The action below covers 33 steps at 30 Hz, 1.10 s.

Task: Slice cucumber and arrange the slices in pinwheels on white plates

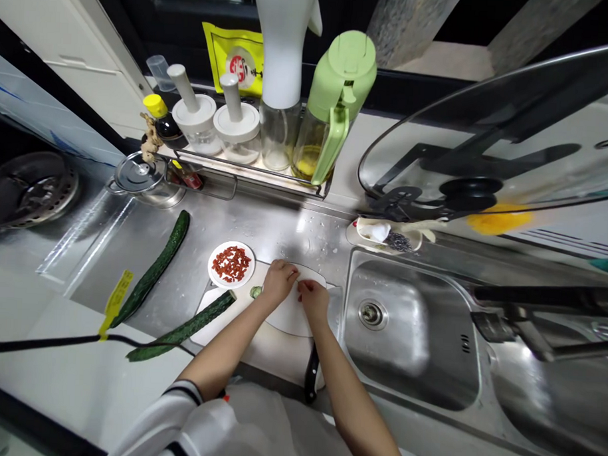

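My left hand [281, 280] and my right hand [313, 299] are close together over a white plate [293, 324], fingers pinched. Whatever they may hold is too small to make out. Under the plate lies a pale cutting board [260, 353]. A small green cucumber piece [255, 291] rests on the board beside my left hand. To the left, a cut cucumber [195, 324] lies partly across the board. A knife [311, 378] with a black handle lies below my right hand, its blade mostly hidden. Behind the board sits a small white dish [211, 272] of chopped red bits.
A whole cucumber [158, 266] lies farther left, near a lidded pot [151, 179]. On the right is a steel sink [405, 324]. A rack [256, 170] of seasoning jars and a green oil bottle [344, 76] stands behind. A glass lid [427, 126] hangs at upper right.
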Each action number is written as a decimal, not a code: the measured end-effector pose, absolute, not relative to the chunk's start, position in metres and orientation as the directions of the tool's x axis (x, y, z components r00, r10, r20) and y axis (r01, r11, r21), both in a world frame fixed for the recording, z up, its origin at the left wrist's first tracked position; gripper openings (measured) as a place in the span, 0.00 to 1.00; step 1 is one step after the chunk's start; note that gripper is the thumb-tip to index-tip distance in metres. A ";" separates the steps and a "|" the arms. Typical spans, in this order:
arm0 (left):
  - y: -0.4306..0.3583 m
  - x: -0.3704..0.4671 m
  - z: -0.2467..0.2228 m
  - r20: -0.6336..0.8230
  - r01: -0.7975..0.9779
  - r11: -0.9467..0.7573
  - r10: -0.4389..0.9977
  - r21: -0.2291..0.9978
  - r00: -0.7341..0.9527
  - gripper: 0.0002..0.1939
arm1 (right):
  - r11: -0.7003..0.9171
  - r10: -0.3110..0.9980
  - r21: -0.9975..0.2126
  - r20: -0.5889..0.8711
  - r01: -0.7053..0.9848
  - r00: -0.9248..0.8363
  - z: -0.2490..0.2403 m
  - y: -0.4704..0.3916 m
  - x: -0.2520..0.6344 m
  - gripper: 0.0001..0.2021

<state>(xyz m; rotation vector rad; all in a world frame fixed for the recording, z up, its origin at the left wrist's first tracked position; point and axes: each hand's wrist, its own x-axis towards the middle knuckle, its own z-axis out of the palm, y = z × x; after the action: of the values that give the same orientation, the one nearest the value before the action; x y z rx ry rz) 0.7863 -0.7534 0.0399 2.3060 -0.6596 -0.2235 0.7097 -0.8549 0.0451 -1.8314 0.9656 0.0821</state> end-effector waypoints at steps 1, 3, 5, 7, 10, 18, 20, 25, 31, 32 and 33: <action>-0.756 0.788 0.039 0.038 -0.417 -0.634 -0.521 0.652 0.852 0.07 | -0.181 -0.584 -0.742 -0.447 -0.645 0.678 0.044 -0.856 0.712 0.11; -0.760 0.790 0.038 0.035 -0.433 -0.667 -0.522 0.606 0.852 0.07 | -0.228 -0.595 -0.732 -0.417 -0.642 0.687 0.041 -0.857 0.714 0.12; -0.764 0.790 0.038 0.016 -0.429 -0.694 -0.516 0.579 0.856 0.07 | -0.284 -0.600 -0.723 -0.379 -0.630 0.705 0.038 -0.858 0.715 0.12; -0.766 0.790 0.038 -0.013 -0.416 -0.720 -0.508 0.556 0.861 0.08 | -0.345 -0.603 -0.709 -0.334 -0.615 0.724 0.035 -0.858 0.716 0.12; -0.768 0.788 0.038 -0.048 -0.399 -0.755 -0.492 0.521 0.869 0.08 | -0.428 -0.604 -0.679 -0.276 -0.597 0.747 0.035 -0.858 0.717 0.12; -0.769 0.786 0.036 -0.054 -0.383 -0.802 -0.455 0.459 0.889 0.08 | -0.547 -0.578 -0.611 -0.219 -0.572 0.786 0.036 -0.857 0.717 0.09; -0.768 0.786 0.035 -0.054 -0.399 -0.792 -0.474 0.462 0.879 0.08 | -0.573 -0.560 -0.606 -0.203 -0.552 0.803 0.036 -0.857 0.716 0.10; -0.763 0.784 0.034 -0.040 -0.437 -0.772 -0.510 0.461 0.859 0.11 | -0.640 -0.510 -0.602 -0.132 -0.478 0.850 0.036 -0.857 0.701 0.14; -0.753 0.780 0.038 -0.039 -0.476 -0.743 -0.556 0.470 0.830 0.12 | -0.779 -0.378 -0.549 0.026 -0.302 0.926 0.031 -0.847 0.677 0.18; -0.753 0.779 0.038 -0.048 -0.469 -0.749 -0.551 0.468 0.833 0.13 | -0.822 -0.337 -0.506 0.064 -0.261 0.939 0.030 -0.845 0.675 0.19; -0.753 0.779 0.038 -0.057 -0.460 -0.758 -0.542 0.463 0.838 0.13 | -0.859 -0.301 -0.458 0.091 -0.229 0.949 0.029 -0.844 0.674 0.20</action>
<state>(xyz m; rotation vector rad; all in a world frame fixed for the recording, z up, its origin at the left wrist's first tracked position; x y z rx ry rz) 0.7788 -0.7526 0.0384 2.5789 -0.7423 -0.2596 0.6735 -0.8440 0.0288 -2.6481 0.3804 -0.2206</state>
